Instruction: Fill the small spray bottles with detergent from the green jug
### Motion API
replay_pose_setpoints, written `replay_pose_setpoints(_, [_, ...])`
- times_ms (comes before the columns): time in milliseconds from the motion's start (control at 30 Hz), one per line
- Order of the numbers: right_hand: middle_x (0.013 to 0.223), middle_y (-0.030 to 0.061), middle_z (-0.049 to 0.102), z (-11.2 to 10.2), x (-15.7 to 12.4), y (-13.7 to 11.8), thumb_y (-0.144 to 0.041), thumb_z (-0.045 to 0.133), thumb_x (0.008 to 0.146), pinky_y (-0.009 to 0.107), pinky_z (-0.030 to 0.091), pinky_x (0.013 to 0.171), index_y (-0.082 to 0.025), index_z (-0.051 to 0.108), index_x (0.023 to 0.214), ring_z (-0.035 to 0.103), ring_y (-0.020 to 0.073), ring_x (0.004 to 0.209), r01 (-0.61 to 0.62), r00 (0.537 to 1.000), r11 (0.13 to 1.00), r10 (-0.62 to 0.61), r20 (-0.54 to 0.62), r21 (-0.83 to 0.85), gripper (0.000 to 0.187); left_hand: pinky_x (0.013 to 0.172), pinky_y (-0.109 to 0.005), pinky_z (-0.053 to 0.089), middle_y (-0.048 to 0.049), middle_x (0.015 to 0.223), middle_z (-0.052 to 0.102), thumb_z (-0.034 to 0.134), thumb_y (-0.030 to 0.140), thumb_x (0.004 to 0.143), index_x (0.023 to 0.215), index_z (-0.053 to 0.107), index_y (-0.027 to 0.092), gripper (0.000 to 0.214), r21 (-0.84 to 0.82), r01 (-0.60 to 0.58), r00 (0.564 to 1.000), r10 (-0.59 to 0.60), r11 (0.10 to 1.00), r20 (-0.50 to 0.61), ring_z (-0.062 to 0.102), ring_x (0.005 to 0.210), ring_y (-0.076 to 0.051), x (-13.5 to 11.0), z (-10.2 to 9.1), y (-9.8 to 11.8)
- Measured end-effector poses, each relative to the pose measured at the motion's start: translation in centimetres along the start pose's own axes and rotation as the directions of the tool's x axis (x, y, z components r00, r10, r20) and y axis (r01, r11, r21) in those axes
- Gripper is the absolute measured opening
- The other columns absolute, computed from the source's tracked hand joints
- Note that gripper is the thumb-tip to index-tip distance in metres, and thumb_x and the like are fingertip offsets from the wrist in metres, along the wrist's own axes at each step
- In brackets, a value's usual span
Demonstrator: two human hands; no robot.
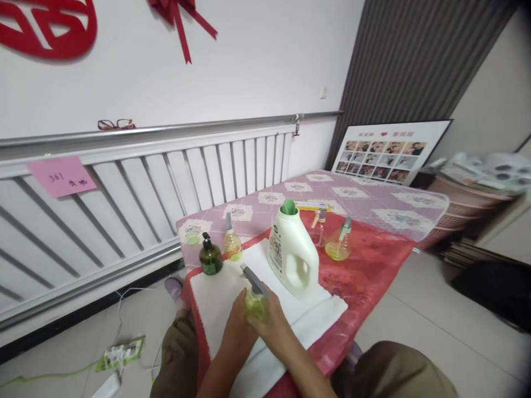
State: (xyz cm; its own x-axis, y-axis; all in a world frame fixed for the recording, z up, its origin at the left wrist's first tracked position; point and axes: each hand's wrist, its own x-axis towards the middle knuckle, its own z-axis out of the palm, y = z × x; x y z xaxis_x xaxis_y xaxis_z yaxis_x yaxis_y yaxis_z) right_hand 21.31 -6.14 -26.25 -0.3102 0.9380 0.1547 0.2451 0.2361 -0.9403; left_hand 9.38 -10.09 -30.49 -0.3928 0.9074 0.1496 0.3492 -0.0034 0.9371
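Both my hands are around a spray bottle (257, 305) with yellow-green liquid and a grey trigger head, held over a white towel (298, 316). My left hand (238, 318) is closed against its left side, and my right hand (275, 320) wraps its right side; the fingers are partly hidden. Just beyond stands a large white detergent jug (292, 251) with a green cap (289, 207). A dark green pump bottle (211, 258) and another spray bottle (232, 243) stand to the left. Right of the jug are a pink-headed spray bottle (318, 229) and one with yellow liquid (338, 247).
A red cloth (369, 265) lies under the towel on the table with a purple patterned cover (365, 190). A radiator (157, 188) runs along the wall. A small green lid (192, 238) and a yellow package (312, 206) lie on the table. Baskets (460, 204) stand at right.
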Motion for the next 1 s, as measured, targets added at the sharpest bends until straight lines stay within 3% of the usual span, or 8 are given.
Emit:
replay_pose_setpoints(200, [0.127,0.0090,0.057,-0.2,-0.3,-1.5,-0.013,0.068,0.058,0.048,0.037,0.108,-0.021,0.048,0.130,0.051,0.0289,0.124,-0.002,0.998,0.999,0.004,-0.055,0.045,0.075,0.097,-0.045,0.047,-0.0149,0.130,0.053,0.065,0.024,0.067,0.132,0.043,0.019,0.069,0.062,-0.052,0.999,0.051,0.997,0.018,0.054,0.117,-0.031,-1.3,-0.4,-0.3])
replay_pose_setpoints(333, [0.111,0.0052,0.065,-3.4,-0.7,-3.4,-0.014,0.068,0.063,0.040,0.051,0.091,-0.021,0.049,0.125,0.063,0.0242,0.102,-0.045,0.985,0.994,0.028,0.168,0.097,0.066,0.089,-0.043,0.051,-0.0138,0.133,0.050,0.066,0.026,0.069,0.134,0.040,0.023,0.071,0.000,-0.009,0.979,0.009,1.000,0.203,0.058,0.111,-0.028,-1.7,-2.0,0.7])
replay_pose_setpoints(433, [0.096,-0.0009,0.067,-5.8,-0.9,-4.4,-0.015,0.071,0.061,0.033,0.054,0.079,-0.022,0.057,0.109,0.065,0.0204,0.088,-0.082,0.942,0.987,0.033,0.335,0.136,0.050,0.101,-0.044,0.046,-0.0143,0.139,0.048,0.072,0.033,0.068,0.141,0.028,0.023,0.086,-0.242,0.048,0.895,0.065,0.969,0.440,0.054,0.120,-0.030,-1.7,-2.4,1.6])
replay_pose_setpoints(533, [0.095,-0.0029,0.067,-7.0,-1.3,-4.2,-0.012,0.070,0.061,0.031,0.053,0.080,-0.022,0.058,0.107,0.064,0.0187,0.089,-0.096,0.930,0.971,0.008,0.367,0.221,0.049,0.107,-0.044,0.041,-0.0147,0.140,0.048,0.075,0.045,0.066,0.143,0.024,0.022,0.095,-0.397,0.076,0.885,0.122,0.915,0.450,0.050,0.126,-0.032,-2.0,-1.4,2.3])
replay_pose_setpoints(667, [0.122,0.0041,0.062,-7.0,-2.3,-2.5,-0.012,0.067,0.062,0.033,0.052,0.087,-0.026,0.049,0.129,0.063,0.0210,0.105,-0.136,0.977,0.929,0.068,0.203,0.344,0.070,0.103,-0.042,0.046,-0.0159,0.138,0.050,0.074,0.047,0.066,0.141,0.024,0.021,0.093,-0.327,0.052,0.973,0.026,0.944,0.231,0.052,0.124,-0.032,-2.8,1.1,2.9])
replay_pose_setpoints(767, [0.136,0.0073,0.054,-6.3,-3.5,-1.1,-0.015,0.066,0.065,0.035,0.052,0.089,-0.029,0.044,0.136,0.057,0.0239,0.118,-0.134,0.991,0.925,0.133,0.028,0.356,0.076,0.097,-0.042,0.051,-0.0150,0.133,0.055,0.073,0.041,0.066,0.141,0.023,0.021,0.092,-0.272,0.054,0.994,-0.026,0.961,0.106,0.057,0.119,-0.032,-3.1,3.1,2.9])
replay_pose_setpoints(900, [0.133,0.0088,0.056,-5.2,-5.0,0.3,-0.013,0.068,0.058,0.038,0.053,0.090,-0.029,0.032,0.144,0.058,0.0265,0.118,-0.151,0.978,0.951,0.183,-0.098,0.269,0.095,0.090,-0.046,0.056,-0.0116,0.124,0.062,0.062,0.041,0.075,0.146,0.014,0.029,0.087,-0.277,0.123,0.989,-0.094,0.953,0.116,0.063,0.111,-0.033,-3.8,6.1,2.3])
replay_pose_setpoints(1000, [0.126,0.0078,0.060,-5.5,-5.4,1.4,-0.014,0.067,0.057,0.038,0.053,0.091,-0.028,0.028,0.146,0.061,0.0263,0.113,-0.175,0.962,0.959,0.215,-0.171,0.225,0.098,0.098,-0.048,0.052,-0.0104,0.133,0.056,0.064,0.044,0.074,0.148,0.015,0.033,0.089,-0.233,0.087,0.991,-0.059,0.968,0.124,0.057,0.120,-0.033,-4.9,7.9,1.9])
